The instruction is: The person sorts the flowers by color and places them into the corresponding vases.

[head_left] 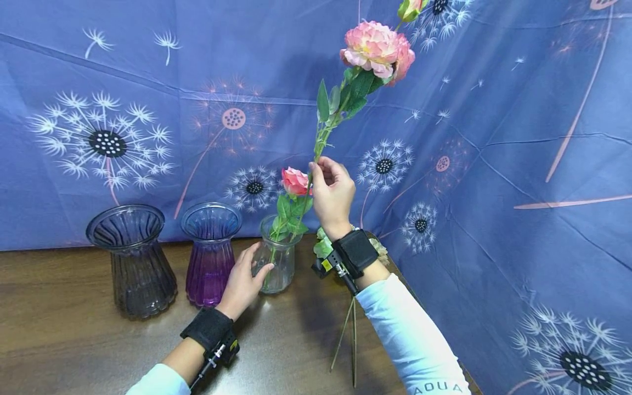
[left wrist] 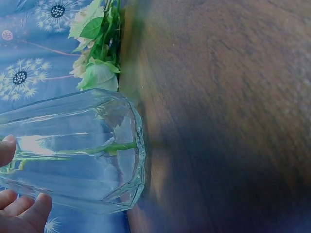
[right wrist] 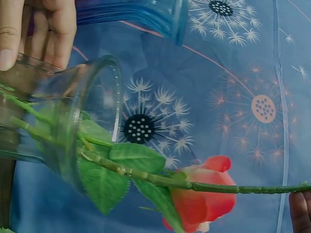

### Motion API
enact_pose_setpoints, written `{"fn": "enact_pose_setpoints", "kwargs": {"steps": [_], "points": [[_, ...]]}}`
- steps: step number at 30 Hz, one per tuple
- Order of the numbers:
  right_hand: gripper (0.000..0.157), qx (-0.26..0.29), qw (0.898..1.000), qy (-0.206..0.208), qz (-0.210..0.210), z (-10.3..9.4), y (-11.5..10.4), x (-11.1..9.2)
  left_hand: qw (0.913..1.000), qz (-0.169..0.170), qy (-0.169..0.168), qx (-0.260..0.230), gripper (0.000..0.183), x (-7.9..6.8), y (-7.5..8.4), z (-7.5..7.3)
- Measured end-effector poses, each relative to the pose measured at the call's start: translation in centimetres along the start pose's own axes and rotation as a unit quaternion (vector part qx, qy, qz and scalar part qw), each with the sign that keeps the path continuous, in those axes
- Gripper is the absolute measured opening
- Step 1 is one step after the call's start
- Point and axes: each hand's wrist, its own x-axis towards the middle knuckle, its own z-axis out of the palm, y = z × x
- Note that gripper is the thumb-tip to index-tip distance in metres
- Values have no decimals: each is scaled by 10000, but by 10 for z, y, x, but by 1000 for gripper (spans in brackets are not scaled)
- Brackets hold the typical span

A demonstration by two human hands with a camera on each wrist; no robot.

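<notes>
A clear glass vase (head_left: 278,269) stands on the table with a short coral-pink flower (head_left: 296,181) in it. My left hand (head_left: 245,280) holds the vase's left side, thumb in front and fingers farther round; thumb and fingertips also show in the left wrist view. With thumb and fingers, my right hand (head_left: 334,192) pinches the stem of a tall artificial pink peony (head_left: 372,48) above the vase. This stem (right wrist: 243,189) runs down past the coral flower into the vase mouth in the right wrist view. Green stems (left wrist: 119,146) show through the glass near its base.
Left of the clear vase stand a purple-blue glass vase (head_left: 209,263) and a dark grey glass vase (head_left: 140,269). Pale green-white flowers (left wrist: 99,75) lie on the right, their bare stems (head_left: 354,340) reaching forward on the wooden table (head_left: 74,345). A blue dandelion-print cloth (head_left: 276,126) hangs behind.
</notes>
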Motion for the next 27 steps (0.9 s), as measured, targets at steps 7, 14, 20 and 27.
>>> {"fn": "enact_pose_setpoints", "kwargs": {"steps": [7,14,20,27], "points": [[19,-15,9999,-69,113,-1,4,-10,9999,91,52,37,59,-3,-1,0],[20,-194,9997,-142,109,0,11,-21,9995,250,126,155,58,-5,-1,0],[21,-350,9988,-296,166,0,17,-32,9998,203,34,75,59,-8,1,-2],[22,-448,9979,-390,278,2,20,-45,9999,118,-80,56,60,-11,2,-4]]}}
